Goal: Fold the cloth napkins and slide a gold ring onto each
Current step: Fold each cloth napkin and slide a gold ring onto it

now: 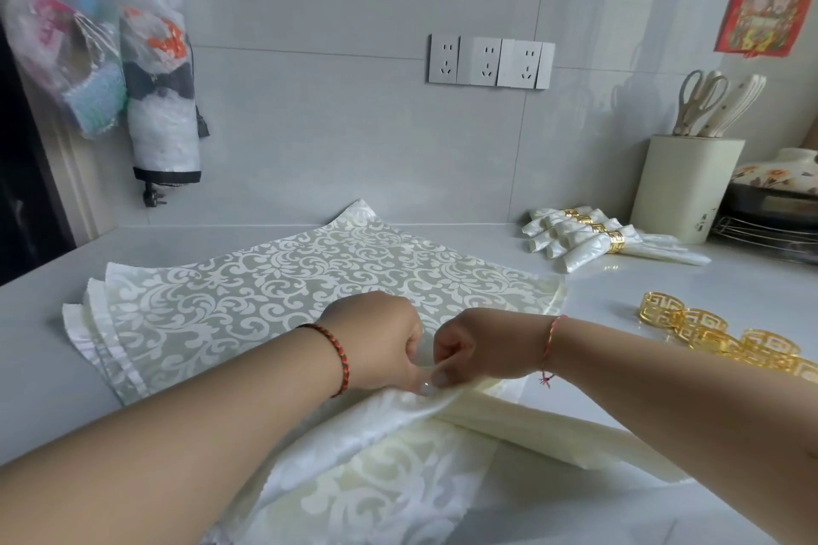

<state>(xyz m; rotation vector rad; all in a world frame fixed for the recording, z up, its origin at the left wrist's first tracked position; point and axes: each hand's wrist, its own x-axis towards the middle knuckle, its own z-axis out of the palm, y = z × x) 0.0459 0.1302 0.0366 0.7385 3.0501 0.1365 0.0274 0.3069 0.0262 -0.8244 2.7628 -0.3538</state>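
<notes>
Together, left hand [380, 341], right hand [478, 345], fingers curled, pinching napkin [398, 425] fold.

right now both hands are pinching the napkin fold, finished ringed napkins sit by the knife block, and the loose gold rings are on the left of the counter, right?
Not quite: the head view shows the loose gold rings on the right of the counter. The rest stands.

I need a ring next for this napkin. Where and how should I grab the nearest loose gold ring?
Take the ring by its band, thumb and finger pinching opposite outer sides, from above with the right hand. It touches other rings, so side access looks cramped.
</notes>
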